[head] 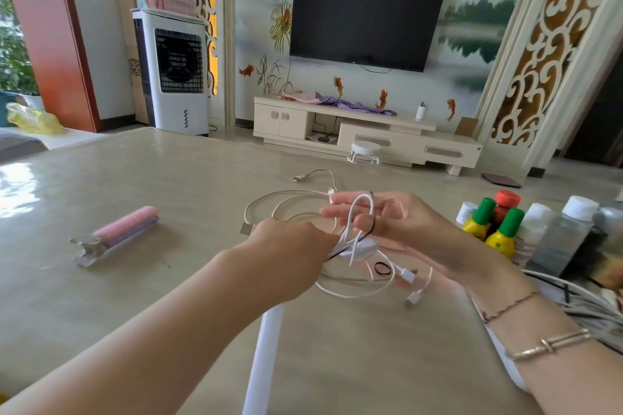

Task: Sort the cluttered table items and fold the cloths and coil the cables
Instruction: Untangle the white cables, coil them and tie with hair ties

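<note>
The big table (135, 178) is smooth and shiny, in a living room with a black TV (367, 15) on the wall far behind it. On the table's right side a bunch of bottles (526, 232) stands close together, so that part looks sorted. On its left side lies a pink roll (124, 229), all alone. In the middle of the table the cables are not done. A braided cable (286, 202) lies in loose loops. The right hand (381, 216) is spread, with a white cable (362, 212) and a thin black band (372, 224) looped over its fingers. The left hand (293, 242) pinches the white cable's strands tight. No cloths show on the table.
</note>
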